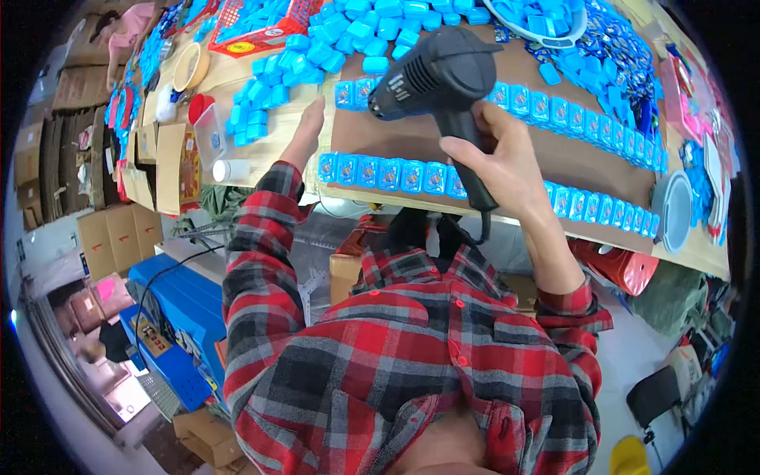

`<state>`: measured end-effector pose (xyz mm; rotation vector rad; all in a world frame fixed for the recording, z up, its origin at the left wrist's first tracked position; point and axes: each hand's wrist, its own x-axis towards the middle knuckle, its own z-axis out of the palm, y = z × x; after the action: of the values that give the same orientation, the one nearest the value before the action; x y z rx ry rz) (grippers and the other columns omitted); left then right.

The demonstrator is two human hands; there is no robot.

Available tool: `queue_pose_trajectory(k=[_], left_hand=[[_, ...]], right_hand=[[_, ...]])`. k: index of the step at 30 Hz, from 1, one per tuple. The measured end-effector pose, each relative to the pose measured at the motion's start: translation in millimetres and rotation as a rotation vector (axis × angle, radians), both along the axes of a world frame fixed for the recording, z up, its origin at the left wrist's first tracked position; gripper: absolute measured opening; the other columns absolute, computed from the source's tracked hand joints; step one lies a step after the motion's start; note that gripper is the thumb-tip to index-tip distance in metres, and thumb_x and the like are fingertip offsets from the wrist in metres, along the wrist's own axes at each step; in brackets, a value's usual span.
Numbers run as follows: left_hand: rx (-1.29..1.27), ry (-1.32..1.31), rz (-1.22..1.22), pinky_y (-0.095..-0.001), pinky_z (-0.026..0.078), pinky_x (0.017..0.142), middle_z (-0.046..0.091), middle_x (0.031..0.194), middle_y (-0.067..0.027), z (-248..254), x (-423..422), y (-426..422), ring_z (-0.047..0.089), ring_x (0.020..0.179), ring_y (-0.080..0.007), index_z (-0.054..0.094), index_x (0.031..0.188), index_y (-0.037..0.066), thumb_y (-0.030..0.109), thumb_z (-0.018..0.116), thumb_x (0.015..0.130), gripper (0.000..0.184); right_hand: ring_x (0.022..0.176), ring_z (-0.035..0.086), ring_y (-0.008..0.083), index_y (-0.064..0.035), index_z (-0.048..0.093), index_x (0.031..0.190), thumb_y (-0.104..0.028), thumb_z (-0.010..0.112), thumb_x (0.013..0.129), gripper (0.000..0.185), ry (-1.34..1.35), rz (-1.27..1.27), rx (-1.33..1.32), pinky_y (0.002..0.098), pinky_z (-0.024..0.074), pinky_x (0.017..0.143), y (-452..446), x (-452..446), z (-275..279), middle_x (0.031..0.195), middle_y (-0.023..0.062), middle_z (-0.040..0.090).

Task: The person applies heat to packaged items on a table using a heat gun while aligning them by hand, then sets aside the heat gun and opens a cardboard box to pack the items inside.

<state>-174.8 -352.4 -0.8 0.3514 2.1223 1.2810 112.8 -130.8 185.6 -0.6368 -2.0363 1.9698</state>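
My right hand [511,162] is wrapped around the handle of a black handheld blower [455,71], whose nozzle points left over the brown board [380,131]. A cord hangs from the bottom of the handle. My left hand [309,131] is open and empty, its fingers stretched out at the board's left end. Beneath the blower runs a front row of small blue cases with printed pictures [368,172], partly hidden by my right hand. A back row of similar blue cases [558,111] stretches to the right, partly covered by the blower.
Plain blue cases [321,51] lie heaped at the back. A red basket [257,38] and a bowl of blue pieces [574,36] stand there. A grey-blue basin [673,212] is at right, a white bottle [231,170] at left. Another person [131,28] is at far left.
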Motion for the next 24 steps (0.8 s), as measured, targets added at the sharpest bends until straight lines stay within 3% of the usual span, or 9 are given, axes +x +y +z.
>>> queue_pose_trajectory(k=[3, 9, 14, 18, 24], left_hand=[[0.186, -0.42, 0.335, -0.048, 0.024, 0.104, 0.036, 0.136, -0.0239, 5, 4, -1, 0.032, 0.128, -0.0354, 0.035, 0.132, -0.007, 0.049, 0.041, 0.091, 0.07], [0.325, -0.541, 0.384, -0.0475, 0.021, 0.106, 0.034, 0.136, -0.0274, 9, 5, 3, 0.03, 0.128, -0.0382, 0.034, 0.133, -0.007, 0.051, 0.043, 0.09, 0.072], [0.239, -0.207, 0.126, -0.0496, 0.019, 0.106, 0.033, 0.136, -0.0292, 28, 32, 8, 0.027, 0.13, -0.0406, 0.034, 0.132, -0.008, 0.05, 0.046, 0.089, 0.074], [-0.252, 0.846, -0.246, -0.0541, 0.023, 0.102, 0.03, 0.134, -0.0343, 18, 53, 17, 0.029, 0.123, -0.0477, 0.029, 0.131, -0.012, 0.043, 0.052, 0.085, 0.075], [-0.395, 0.926, -0.225, -0.0598, 0.02, 0.101, 0.026, 0.133, -0.039, 15, 87, 47, 0.022, 0.125, -0.0542, 0.026, 0.131, -0.013, 0.042, 0.053, 0.084, 0.078]], right_hand=[[0.066, 0.053, 0.0157, 0.0088, 0.055, 0.092, -0.011, 0.066, 0.071, 0.031, 0.035, 0.029, -0.076, 0.0272, 0.0446, 0.062, -2, -19, -2, 0.079, 0.0134, 0.061], [0.064, 0.053, 0.0157, 0.008, 0.055, 0.093, -0.011, 0.066, 0.072, 0.03, -0.049, 0.005, 0.051, 0.026, 0.0446, 0.061, 15, -10, 0, 0.079, 0.0128, 0.06], [0.06, 0.057, 0.0152, 0.0056, 0.053, 0.1, -0.007, 0.063, 0.074, 0.031, -0.132, -0.004, 0.017, 0.0215, 0.0455, 0.059, 33, -3, 14, 0.081, 0.0132, 0.06], [0.056, 0.058, 0.0166, 0.0054, 0.053, 0.102, -0.008, 0.062, 0.075, 0.032, -0.095, -0.099, -0.099, 0.0215, 0.0466, 0.055, 40, -13, 18, 0.084, 0.0133, 0.061], [0.054, 0.059, 0.0169, 0.0053, 0.054, 0.103, -0.01, 0.062, 0.076, 0.032, -0.049, -0.119, -0.092, 0.0217, 0.0473, 0.052, 51, -43, 9, 0.085, 0.0134, 0.062]])
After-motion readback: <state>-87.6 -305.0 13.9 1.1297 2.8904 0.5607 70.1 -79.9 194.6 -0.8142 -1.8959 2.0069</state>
